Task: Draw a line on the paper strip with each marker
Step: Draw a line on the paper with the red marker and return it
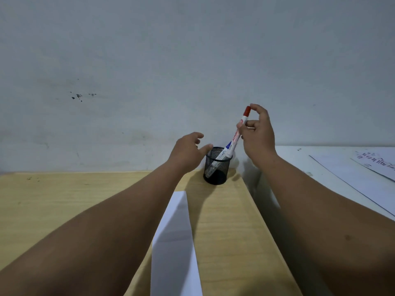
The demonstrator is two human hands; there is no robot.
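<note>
Right hand (pixel 257 133) pinches the red marker (pixel 238 133) above the mesh cup (pixel 217 167); left hand (pixel 188 149), fingers spread, steadies its rim. Paper strip (pixel 175 238) lies between forearms. Risk: a dragging marker tips the cup.

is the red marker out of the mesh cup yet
Not yet. The red marker, pinched by the right hand, leans with its lower end still inside the mesh cup's rim.
</note>
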